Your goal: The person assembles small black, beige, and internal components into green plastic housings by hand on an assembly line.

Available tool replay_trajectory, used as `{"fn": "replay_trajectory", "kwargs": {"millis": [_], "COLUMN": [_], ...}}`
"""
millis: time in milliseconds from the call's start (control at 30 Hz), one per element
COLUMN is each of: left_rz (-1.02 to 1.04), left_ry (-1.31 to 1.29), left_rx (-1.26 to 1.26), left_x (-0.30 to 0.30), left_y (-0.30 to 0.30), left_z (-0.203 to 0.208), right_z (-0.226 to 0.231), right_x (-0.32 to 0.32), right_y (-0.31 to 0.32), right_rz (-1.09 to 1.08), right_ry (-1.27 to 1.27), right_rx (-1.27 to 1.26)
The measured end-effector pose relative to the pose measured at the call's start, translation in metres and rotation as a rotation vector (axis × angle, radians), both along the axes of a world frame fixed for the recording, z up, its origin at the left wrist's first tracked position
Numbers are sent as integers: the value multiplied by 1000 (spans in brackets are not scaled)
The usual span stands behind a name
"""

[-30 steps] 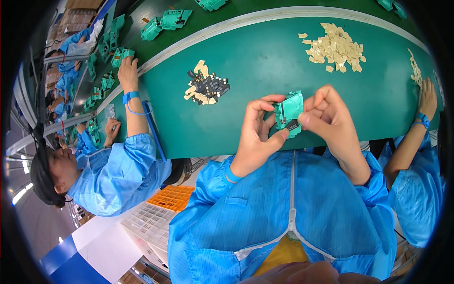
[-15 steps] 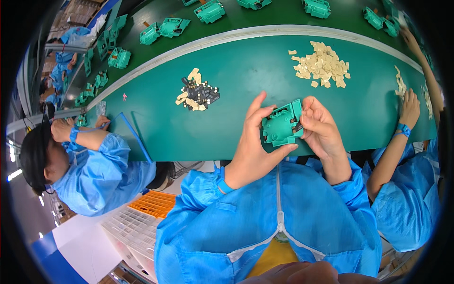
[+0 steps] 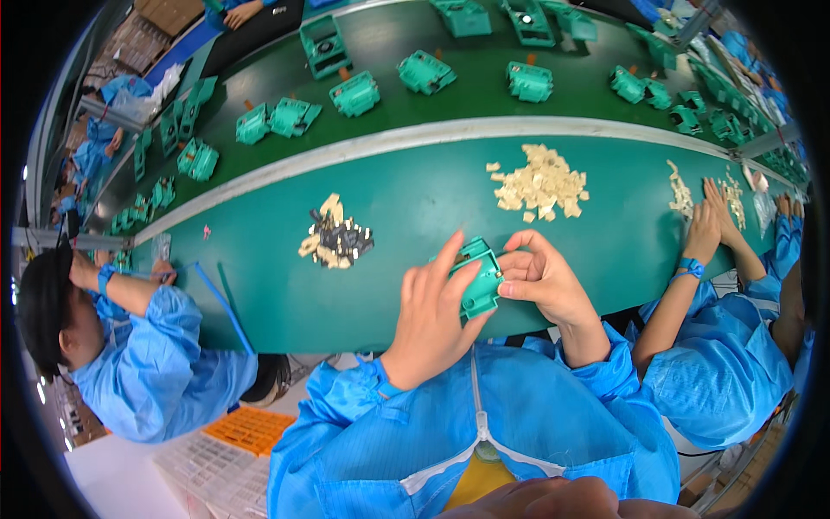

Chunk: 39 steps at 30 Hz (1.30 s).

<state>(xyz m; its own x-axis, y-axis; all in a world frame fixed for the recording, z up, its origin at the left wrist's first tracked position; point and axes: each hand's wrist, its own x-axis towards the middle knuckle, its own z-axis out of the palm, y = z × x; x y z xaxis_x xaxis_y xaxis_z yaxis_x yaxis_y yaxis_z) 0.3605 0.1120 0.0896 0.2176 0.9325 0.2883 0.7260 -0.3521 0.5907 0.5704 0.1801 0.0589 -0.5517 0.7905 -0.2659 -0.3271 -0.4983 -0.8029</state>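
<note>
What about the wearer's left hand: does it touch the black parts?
No, the left hand holds a green plastic housing, apart from the black parts farther left.

Premises are presenting as a factory assembly line. Workers (image 3: 130, 363) in matching blue smocks (image 3: 709, 363) and wrist straps (image 3: 105, 277) are lining a long green counter (image 3: 415, 186); green plastic cases (image 3: 354, 93) are standing in rows beyond its rail (image 3: 415, 135); beige pieces (image 3: 543, 183) are lying heaped; cardboard boxes (image 3: 134, 43) are stacking up behind.
</note>
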Motion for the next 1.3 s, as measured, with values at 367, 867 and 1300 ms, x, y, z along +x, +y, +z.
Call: {"fn": "replay_trajectory", "kwargs": {"millis": [367, 867, 1300], "left_rz": [150, 113, 47], "left_ry": [-164, -76, -119], "left_rx": [29, -69, -208], "left_x": [-32, -4, 18], "left_y": [-8, -16, -2], "left_z": [-28, -41, -15], "right_z": [-10, 168, 181], "right_x": [103, 9, 21], "right_y": [240, 115, 39], "right_rz": [-823, -1023, -476], "right_ry": [-331, -559, -606], "right_rx": [272, 1585, 1756]}}
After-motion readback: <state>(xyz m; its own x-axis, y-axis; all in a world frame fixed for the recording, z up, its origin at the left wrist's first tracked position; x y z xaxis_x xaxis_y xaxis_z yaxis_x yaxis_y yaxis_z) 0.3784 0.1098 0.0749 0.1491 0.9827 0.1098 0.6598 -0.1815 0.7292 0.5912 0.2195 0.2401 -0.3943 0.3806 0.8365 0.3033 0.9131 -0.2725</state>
